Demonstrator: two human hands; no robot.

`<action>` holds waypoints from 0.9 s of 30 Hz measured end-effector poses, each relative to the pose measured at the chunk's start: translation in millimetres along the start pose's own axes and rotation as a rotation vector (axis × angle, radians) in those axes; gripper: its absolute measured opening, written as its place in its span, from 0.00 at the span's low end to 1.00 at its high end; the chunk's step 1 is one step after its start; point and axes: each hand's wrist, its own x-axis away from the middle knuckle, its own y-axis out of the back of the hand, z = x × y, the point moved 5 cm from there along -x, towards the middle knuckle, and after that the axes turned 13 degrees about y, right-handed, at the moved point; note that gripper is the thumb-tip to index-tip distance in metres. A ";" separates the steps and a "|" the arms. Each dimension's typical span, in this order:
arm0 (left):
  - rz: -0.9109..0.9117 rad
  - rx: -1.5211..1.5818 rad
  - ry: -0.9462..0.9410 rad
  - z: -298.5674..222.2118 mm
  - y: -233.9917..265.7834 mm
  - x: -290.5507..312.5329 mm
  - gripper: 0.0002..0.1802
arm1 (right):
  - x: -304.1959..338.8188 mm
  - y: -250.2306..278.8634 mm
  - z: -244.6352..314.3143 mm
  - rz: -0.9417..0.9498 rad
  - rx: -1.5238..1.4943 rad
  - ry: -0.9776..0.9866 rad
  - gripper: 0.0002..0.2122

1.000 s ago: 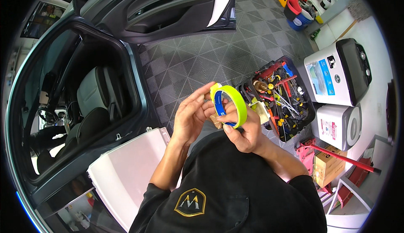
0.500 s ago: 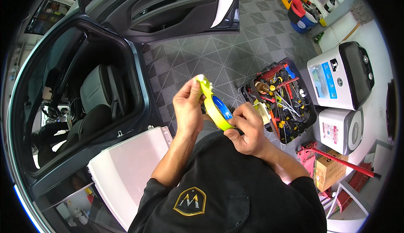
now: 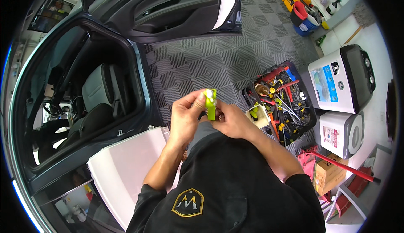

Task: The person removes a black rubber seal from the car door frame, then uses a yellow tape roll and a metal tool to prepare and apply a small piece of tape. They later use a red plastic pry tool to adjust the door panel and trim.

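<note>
A roll of neon yellow-green tape point(image 3: 211, 111) is held between my two hands in front of my body, now seen nearly edge-on. My left hand point(image 3: 184, 117) is closed, pinching the tape's upper end between thumb and fingers. Small white bits of something I cannot make out point(image 3: 209, 96) stick out at that end. On the other side, my right hand point(image 3: 231, 119) is closed around the roll, its fingertips partly hidden behind it.
At my left stands a car with its door point(image 3: 168, 12) swung wide. A white panel point(image 3: 130, 165) lies beside it. To the right are a crate of tools point(image 3: 312, 117), a small cream container point(image 3: 261, 118), two appliances point(image 3: 336, 79), a cardboard box point(image 3: 329, 175) and a red bar point(image 3: 341, 163).
The roll has turned from showing its blue inner face to edge-on. My right hand has moved left and up, closer to my left hand, which has lowered slightly.
</note>
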 end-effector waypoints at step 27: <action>-0.498 0.023 -0.216 28.2 53.8 53.4 0.11 | -142.3 -10.7 50.8 0.062 -1.295 -0.316 0.18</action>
